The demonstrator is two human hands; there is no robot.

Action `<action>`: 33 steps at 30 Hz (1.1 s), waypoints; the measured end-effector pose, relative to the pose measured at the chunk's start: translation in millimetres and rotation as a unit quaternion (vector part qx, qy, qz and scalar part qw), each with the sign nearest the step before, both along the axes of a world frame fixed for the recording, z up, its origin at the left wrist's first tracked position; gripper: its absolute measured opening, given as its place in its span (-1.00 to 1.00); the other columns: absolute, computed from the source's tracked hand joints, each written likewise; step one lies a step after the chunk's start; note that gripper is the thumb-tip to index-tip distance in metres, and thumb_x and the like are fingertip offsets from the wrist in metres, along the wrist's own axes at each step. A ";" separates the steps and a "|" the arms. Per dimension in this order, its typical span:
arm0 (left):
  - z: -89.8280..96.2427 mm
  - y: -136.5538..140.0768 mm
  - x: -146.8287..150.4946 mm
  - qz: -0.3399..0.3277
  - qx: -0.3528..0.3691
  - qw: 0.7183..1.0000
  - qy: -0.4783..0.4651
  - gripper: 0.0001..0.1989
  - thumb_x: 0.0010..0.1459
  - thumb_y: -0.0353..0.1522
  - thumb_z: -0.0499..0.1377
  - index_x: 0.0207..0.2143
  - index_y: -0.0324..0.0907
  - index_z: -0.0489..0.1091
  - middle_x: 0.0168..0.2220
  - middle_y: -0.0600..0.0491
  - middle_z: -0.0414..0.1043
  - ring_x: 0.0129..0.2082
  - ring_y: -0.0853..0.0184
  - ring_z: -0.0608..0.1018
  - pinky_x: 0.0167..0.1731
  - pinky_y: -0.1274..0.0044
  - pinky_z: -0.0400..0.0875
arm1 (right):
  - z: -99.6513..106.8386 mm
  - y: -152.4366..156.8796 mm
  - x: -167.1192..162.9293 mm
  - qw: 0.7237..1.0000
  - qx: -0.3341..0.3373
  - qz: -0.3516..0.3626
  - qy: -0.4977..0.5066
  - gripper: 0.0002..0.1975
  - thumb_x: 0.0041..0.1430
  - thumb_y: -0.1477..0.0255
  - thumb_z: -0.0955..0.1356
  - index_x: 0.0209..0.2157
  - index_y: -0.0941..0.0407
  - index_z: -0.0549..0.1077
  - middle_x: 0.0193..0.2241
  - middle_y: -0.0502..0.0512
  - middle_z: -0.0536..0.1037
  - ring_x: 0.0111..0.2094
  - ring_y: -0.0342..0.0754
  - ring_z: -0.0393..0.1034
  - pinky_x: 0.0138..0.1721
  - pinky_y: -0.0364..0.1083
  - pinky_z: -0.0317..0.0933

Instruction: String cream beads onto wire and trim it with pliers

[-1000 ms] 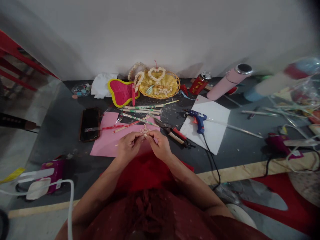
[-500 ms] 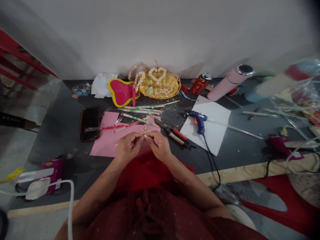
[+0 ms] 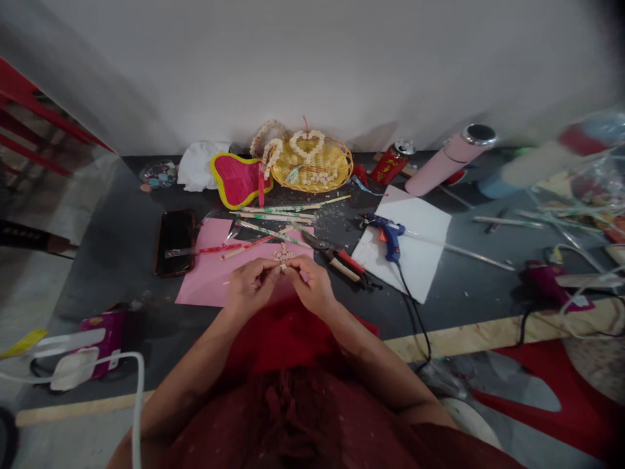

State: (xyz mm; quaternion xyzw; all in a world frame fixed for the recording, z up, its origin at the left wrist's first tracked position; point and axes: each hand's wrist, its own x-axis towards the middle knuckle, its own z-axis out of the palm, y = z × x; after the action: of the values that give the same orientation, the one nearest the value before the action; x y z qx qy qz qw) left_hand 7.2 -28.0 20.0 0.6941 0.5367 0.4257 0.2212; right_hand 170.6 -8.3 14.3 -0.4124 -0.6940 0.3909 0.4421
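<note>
Almost nothing has been changed over the last second: the piece (image 3: 283, 253), small and pale, is held at the same spot in front of the body, and only a slight tilt of it may be made out. From this, it is judged that fine fingertip work is being done rather than anything being fetched.

The left hand (image 3: 251, 283) and the right hand (image 3: 312, 283) are brought close together, with the near end of the piece pinched between their fingertips over the pink sheet (image 3: 205, 283). That end is hidden by the fingers, so how it is joined cannot be told.

Just beyond, the worktop (image 3: 141, 273) is crossed by sticks (image 3: 278, 215), by which the space ahead is crowded. Pliers (image 3: 336, 259) are placed beside the right hand, between it and the glue gun (image 3: 388, 234), whose cord (image 3: 415, 306) is trailed over the front edge and could be snagged. A phone (image 3: 174, 242) is laid at the left; at the back, a heart (image 3: 306, 144) is propped in the basket (image 3: 312, 189).
</note>
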 end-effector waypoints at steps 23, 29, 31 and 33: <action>4.2 0.5 0.8 0.002 -0.031 0.999 -0.009 -0.88 0.16 -0.34 0.15 -0.32 -0.19 0.45 -0.45 0.11 0.49 -0.59 0.53 0.37 -0.60 0.67 0.20 | 0.3 0.1 -0.4 0.999 0.030 0.001 -0.013 -0.89 0.25 0.40 0.27 -0.27 0.08 0.44 -0.32 0.07 0.52 -0.25 -0.10 0.40 -0.20 -0.10 0.28; 1.7 2.5 -0.2 0.009 -0.024 1.000 0.013 -0.89 0.16 -0.34 0.15 -0.31 -0.17 0.45 -0.46 0.12 0.50 -0.56 0.52 0.41 -0.55 0.67 0.24 | -0.8 3.5 2.3 0.998 0.039 0.007 -0.043 -0.87 0.26 0.39 0.26 -0.26 0.09 0.43 -0.32 0.08 0.53 -0.25 -0.08 0.39 -0.19 -0.09 0.28; 0.5 4.4 -3.6 0.022 -0.013 0.999 0.039 -0.88 0.16 -0.33 0.15 -0.32 -0.18 0.45 -0.46 0.11 0.50 -0.53 0.49 0.44 -0.51 0.65 0.28 | -1.9 8.6 6.4 0.994 0.066 -0.004 -0.085 -0.86 0.26 0.42 0.25 -0.25 0.09 0.44 -0.33 0.09 0.53 -0.24 -0.05 0.38 -0.17 -0.06 0.27; -0.8 6.8 -8.5 0.049 -0.011 0.997 0.064 -0.86 0.16 -0.32 0.14 -0.34 -0.18 0.45 -0.46 0.09 0.49 -0.51 0.47 0.45 -0.49 0.63 0.28 | -4.5 13.9 10.6 0.986 0.088 -0.030 -0.139 -0.85 0.25 0.45 0.24 -0.24 0.09 0.45 -0.32 0.10 0.54 -0.22 -0.02 0.36 -0.13 -0.02 0.25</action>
State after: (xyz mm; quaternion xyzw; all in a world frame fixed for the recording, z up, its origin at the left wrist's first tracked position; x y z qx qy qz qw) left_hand -1.3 -21.2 19.2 0.6905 0.5877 0.3848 0.1725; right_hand 181.2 5.5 9.8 -0.4430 -0.7678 0.2533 0.3874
